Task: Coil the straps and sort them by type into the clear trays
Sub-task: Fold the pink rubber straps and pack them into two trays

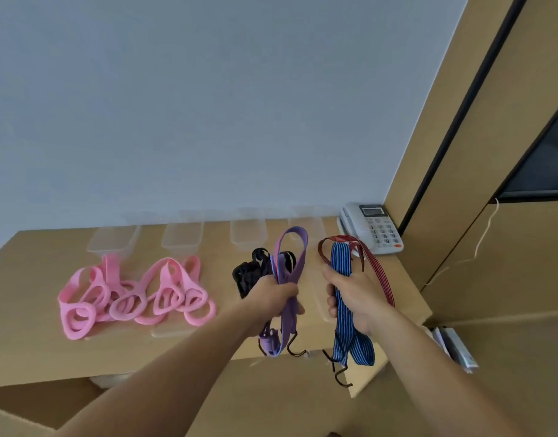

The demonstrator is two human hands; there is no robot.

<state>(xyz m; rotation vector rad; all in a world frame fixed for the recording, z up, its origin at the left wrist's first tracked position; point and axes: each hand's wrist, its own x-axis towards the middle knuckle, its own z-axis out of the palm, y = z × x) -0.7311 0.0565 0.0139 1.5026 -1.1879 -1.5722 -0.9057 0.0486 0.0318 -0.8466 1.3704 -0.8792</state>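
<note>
My left hand (pixel 276 296) grips a folded purple strap (pixel 291 263) whose loop stands above the fist and whose hooked ends hang below. My right hand (pixel 350 294) grips a blue striped strap (pixel 342 260) together with a red striped strap (pixel 378 272); dark hooks dangle under it. A black strap (pixel 247 274) lies on the table behind my left hand. A pile of pink looped straps (pixel 129 298) lies on the left of the table. Several clear trays (pixel 181 238) stand in a row along the wall.
A white desk telephone (pixel 373 228) sits at the back right corner of the tan table (pixel 35 310). A wooden panel with a dark window rises on the right. More clear trays lie flat under the pink pile and near the front edge.
</note>
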